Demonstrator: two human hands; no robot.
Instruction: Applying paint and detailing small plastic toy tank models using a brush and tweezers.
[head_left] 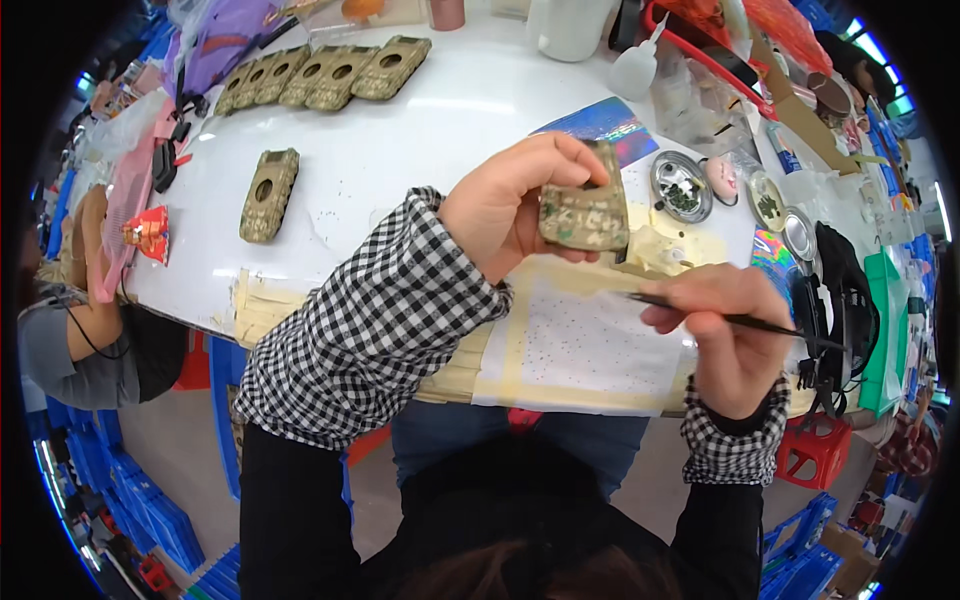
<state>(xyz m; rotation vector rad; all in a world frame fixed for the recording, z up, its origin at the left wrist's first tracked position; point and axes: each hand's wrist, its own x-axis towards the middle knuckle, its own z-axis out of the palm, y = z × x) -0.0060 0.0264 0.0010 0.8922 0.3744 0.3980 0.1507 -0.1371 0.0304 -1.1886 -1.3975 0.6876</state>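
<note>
My left hand is closed around a camouflage-patterned toy tank hull, tilted up above the table. Between the thumb and fingers of my right hand is a thin dark pointed tool, its tip just below the hull and apart from it. Whether it is tweezers or a brush I cannot tell. Under both hands lies a white paper sheet dotted with small specks and edged with tape. A single tank hull with a round hole in its top rests to the left.
A row of several more hulls stands at the back left. To the right are a round metal dish with dark green bits, a white squeeze bottle, a shiny blue card and a green tray. Another person's arm is at left.
</note>
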